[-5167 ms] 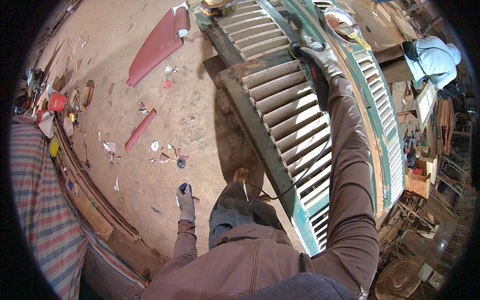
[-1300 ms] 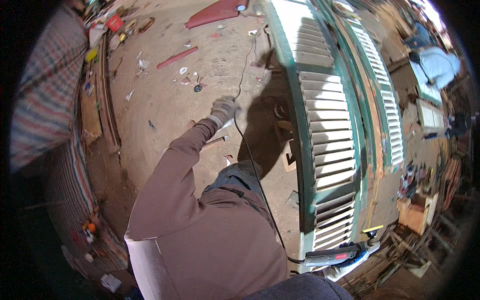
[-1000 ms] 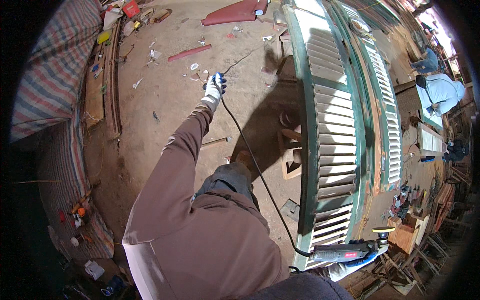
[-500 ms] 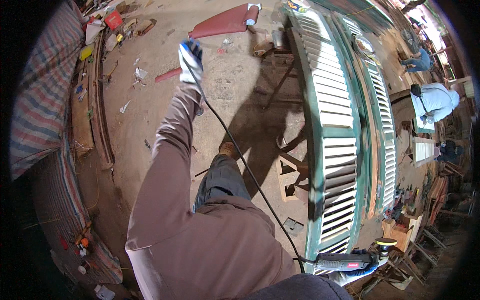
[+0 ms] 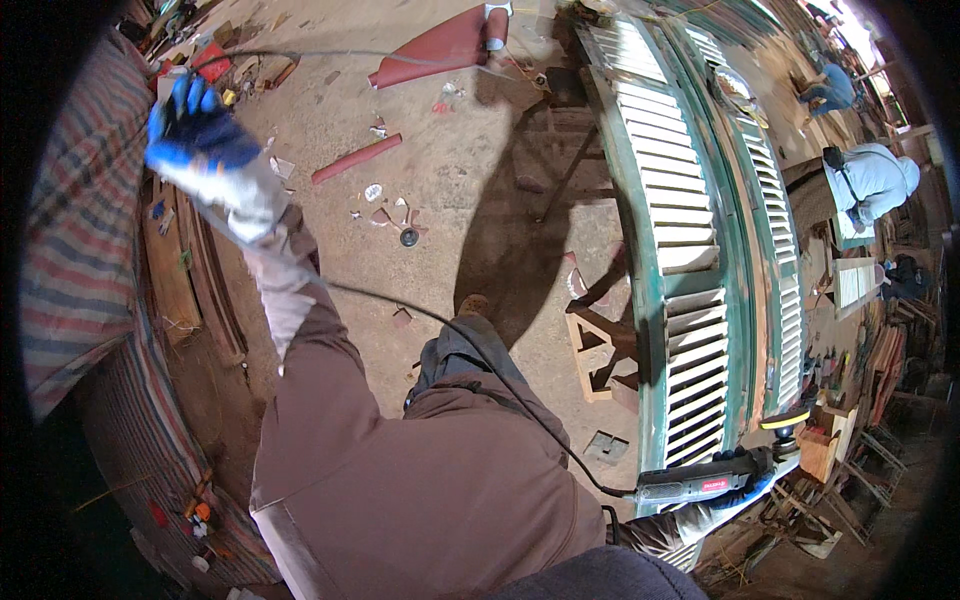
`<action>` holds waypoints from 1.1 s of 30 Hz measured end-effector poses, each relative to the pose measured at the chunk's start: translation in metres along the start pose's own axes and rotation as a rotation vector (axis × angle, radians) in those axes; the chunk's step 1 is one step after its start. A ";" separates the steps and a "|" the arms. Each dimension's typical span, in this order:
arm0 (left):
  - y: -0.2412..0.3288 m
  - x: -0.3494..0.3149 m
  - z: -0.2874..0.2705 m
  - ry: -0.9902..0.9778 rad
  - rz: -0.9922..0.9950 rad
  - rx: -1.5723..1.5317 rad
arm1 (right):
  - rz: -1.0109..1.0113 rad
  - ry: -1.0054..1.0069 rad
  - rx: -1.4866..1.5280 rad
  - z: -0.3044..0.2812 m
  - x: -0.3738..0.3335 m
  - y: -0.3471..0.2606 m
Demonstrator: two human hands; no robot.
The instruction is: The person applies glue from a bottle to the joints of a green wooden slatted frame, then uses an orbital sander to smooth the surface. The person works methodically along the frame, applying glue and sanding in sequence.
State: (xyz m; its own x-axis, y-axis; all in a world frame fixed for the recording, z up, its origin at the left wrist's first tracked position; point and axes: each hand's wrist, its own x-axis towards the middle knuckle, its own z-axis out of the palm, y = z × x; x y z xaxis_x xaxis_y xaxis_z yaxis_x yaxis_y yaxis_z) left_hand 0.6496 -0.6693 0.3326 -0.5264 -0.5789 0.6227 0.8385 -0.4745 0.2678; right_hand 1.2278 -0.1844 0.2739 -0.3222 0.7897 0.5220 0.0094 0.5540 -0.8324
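Observation:
My right hand (image 5: 748, 488), in a blue and white glove, is closed round a grey angle sander (image 5: 690, 486) at the lower right. The sander's yellow-edged disc (image 5: 786, 419) faces upward beside the near end of a green louvred shutter (image 5: 682, 215). A black cord (image 5: 440, 318) runs from the tool's rear across my front to my left wrist. Raised at the far left, my left hand (image 5: 205, 135), gloved alike, has its fingers apart and slightly bent. Another stretch of cord (image 5: 330, 53) arches from near its fingertips toward the far floor; its path behind the hand is hidden.
A second louvred shutter (image 5: 770, 220) lies beyond the first. Red sheeting (image 5: 435, 48), a red strip (image 5: 357, 158) and a wooden frame (image 5: 590, 358) are on the floor. Striped cloth (image 5: 85, 210) hangs at left. Two people (image 5: 868, 190) (image 5: 832, 88) are at the right.
My left hand has swung left and closer, with the cord now passing its wrist. The sander has shifted slightly right and up, its disc tilting.

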 end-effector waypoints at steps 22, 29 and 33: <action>0.148 -0.422 0.130 -1.554 -0.832 0.449 | 0.571 0.664 -0.452 -0.355 -0.198 -0.077; 0.150 -0.548 0.202 -2.258 -0.225 0.273 | 0.554 0.738 -0.529 -0.469 -0.227 -0.021; 0.142 -0.607 0.207 -2.604 0.010 0.405 | 0.618 0.646 -0.596 -0.504 -0.207 0.031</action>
State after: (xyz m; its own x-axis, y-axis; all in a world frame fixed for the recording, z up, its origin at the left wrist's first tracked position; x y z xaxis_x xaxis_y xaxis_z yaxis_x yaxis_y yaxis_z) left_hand 1.1175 -0.2482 0.1450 0.2676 0.9332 -0.2400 0.9617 -0.2431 0.1269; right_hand 1.7719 -0.1985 0.2340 0.4567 0.8699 0.1864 0.5155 -0.0880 -0.8523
